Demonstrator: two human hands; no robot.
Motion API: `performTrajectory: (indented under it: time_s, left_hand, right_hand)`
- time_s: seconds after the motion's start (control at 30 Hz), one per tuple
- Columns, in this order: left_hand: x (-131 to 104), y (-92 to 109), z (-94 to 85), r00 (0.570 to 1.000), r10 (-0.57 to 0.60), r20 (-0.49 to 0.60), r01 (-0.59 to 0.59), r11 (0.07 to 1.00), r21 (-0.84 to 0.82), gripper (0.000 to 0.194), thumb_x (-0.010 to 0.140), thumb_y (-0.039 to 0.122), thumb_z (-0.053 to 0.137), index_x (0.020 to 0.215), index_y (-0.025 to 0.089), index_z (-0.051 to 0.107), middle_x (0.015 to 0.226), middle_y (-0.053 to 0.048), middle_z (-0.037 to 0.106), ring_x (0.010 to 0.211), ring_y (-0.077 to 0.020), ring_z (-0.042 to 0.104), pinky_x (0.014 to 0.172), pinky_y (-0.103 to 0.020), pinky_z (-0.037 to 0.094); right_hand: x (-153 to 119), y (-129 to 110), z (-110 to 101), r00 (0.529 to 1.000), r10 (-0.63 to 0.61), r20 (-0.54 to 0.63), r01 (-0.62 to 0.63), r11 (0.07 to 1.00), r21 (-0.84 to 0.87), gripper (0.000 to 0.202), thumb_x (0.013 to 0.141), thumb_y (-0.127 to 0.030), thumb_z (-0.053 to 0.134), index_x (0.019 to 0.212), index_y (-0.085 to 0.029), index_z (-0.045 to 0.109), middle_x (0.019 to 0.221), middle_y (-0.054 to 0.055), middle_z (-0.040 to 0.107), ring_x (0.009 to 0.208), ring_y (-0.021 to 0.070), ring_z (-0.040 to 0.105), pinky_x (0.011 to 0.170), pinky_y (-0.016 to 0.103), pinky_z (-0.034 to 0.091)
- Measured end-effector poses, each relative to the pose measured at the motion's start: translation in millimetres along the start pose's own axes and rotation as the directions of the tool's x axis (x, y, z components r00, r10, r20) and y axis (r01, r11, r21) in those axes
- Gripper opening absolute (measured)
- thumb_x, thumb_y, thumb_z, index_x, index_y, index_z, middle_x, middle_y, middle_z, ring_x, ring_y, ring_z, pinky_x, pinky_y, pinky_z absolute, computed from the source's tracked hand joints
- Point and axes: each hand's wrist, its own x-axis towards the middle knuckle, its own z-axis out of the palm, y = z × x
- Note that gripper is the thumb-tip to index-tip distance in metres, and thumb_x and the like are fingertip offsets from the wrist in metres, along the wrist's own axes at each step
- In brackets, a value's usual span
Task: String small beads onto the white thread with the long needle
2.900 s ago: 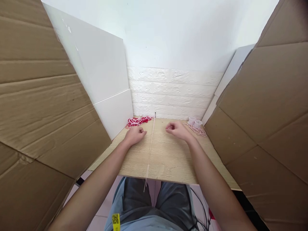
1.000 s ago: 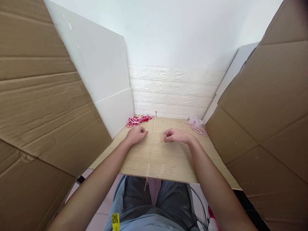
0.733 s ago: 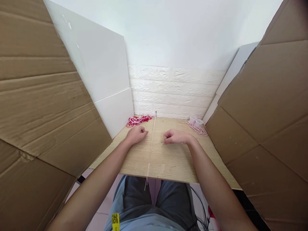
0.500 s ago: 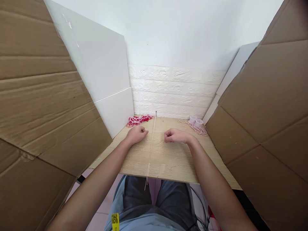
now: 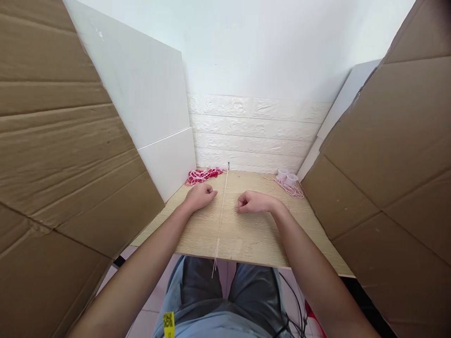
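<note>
A pale string (image 5: pixel 221 213) runs from a small dark pin at the back of the wooden board (image 5: pixel 200 234) down over its front edge, where the ends dangle. Left of this string, my left hand (image 5: pixel 200 196) is closed, thumb against the fingers; what it grips, if anything, is too small to make out. My right hand (image 5: pixel 255 202) sits to the right of the string in a closed pinch, and its contents are likewise too fine to see. A heap of red and white cords (image 5: pixel 204 175) lies behind my left hand.
Two small clear cups (image 5: pixel 291 180) and a pink-white cord bundle (image 5: pixel 291 189) are at the back right. Cardboard panels (image 5: pixel 88 169) flank both sides. A textured white wall (image 5: pixel 260 124) stands behind. Black cables hang below the board.
My right hand has shifted slightly left and down, closer to the upright string. The thin thread seen beside it before is no longer distinct. My left hand has stayed in place.
</note>
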Motion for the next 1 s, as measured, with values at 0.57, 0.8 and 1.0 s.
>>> performTrajectory:
  time_s: [0.57,0.8,1.0]
  left_hand:
    - [0.6,-0.3,0.0,1.0,0.016,-0.005,-0.016,1.0,-0.017,0.036,0.08,0.048,0.05,0.059,0.02,0.056,0.064,-0.003,0.061,0.061,-0.0168,0.05,0.056,-0.028,0.029]
    - [0.0,-0.1,0.2,1.0,0.014,-0.009,-0.014,1.0,-0.004,0.037,0.081,0.049,0.05,0.059,0.02,0.055,0.063,-0.003,0.061,0.059,-0.0162,0.05,0.055,-0.028,0.029]
    - [0.9,-3.4,2.1,0.999,0.034,-0.034,-0.035,0.999,-0.028,0.035,0.08,0.047,0.051,0.06,0.02,0.056,0.063,-0.002,0.061,0.058,-0.0157,0.05,0.054,-0.028,0.029]
  right_hand:
    - [5.8,-1.6,7.8,0.997,-0.001,-0.083,-0.003,0.998,-0.056,0.008,0.069,-0.023,0.056,0.066,-0.017,0.058,0.06,-0.003,0.052,0.056,0.0099,0.043,0.052,0.023,0.03]
    - [7.7,-10.0,15.8,0.994,-0.088,-0.065,0.085,0.995,-0.057,0.009,0.071,-0.022,0.054,0.07,-0.016,0.06,0.063,-0.003,0.054,0.057,0.0091,0.045,0.053,0.022,0.032]
    - [9.8,-13.4,22.0,0.989,-0.143,-0.046,0.142,0.989,-0.034,0.01,0.073,-0.023,0.055,0.071,-0.015,0.06,0.064,-0.003,0.054,0.058,0.0089,0.044,0.052,0.021,0.032]
